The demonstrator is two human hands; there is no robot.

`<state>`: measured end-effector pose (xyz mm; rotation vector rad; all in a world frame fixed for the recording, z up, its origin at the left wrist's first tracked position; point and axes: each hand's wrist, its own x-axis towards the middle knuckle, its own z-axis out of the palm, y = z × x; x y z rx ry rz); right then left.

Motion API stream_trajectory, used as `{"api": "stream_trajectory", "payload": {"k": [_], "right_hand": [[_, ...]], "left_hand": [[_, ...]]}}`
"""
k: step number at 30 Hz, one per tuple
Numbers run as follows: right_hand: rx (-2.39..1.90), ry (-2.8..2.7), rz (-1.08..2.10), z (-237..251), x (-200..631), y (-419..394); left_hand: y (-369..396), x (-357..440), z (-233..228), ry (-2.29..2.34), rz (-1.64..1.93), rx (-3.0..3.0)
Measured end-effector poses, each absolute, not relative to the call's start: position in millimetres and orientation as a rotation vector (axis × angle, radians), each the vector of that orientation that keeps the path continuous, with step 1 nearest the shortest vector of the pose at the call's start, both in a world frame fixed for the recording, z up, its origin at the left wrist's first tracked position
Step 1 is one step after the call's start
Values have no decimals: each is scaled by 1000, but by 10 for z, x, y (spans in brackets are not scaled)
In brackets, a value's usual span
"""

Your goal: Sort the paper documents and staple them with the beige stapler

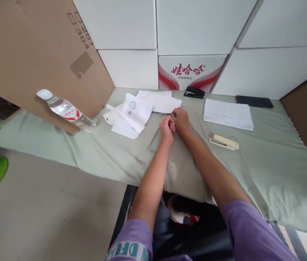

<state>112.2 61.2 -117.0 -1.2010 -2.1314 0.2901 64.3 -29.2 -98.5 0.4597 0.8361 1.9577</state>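
Both hands (173,123) fisted, knuckles touching

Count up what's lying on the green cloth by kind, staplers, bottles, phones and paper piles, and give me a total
Staplers: 2, a black stapler and a cream stapler
Water bottle: 1
Black phone: 1
Paper piles: 2, a neat stack and loose sheets
Total: 6

I see a cloth-covered table (61,152): loose papers (131,116) beyond-left of my hands, beige stapler (224,142) to their right.
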Motion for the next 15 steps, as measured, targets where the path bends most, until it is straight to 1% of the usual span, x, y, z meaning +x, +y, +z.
{"api": "stream_trajectory", "payload": {"k": [3,9,15], "right_hand": [[-1194,-2028,395,-1191,1159,603],[-1197,-1935,489,-1157,1185,597],[-1226,-1913,437,-1091,1181,544]], "left_hand": [[-282,656,-1000,870,1968,505],[-271,668,-1021,975,1950,522],[-270,657,-1033,1000,1940,501]]}}
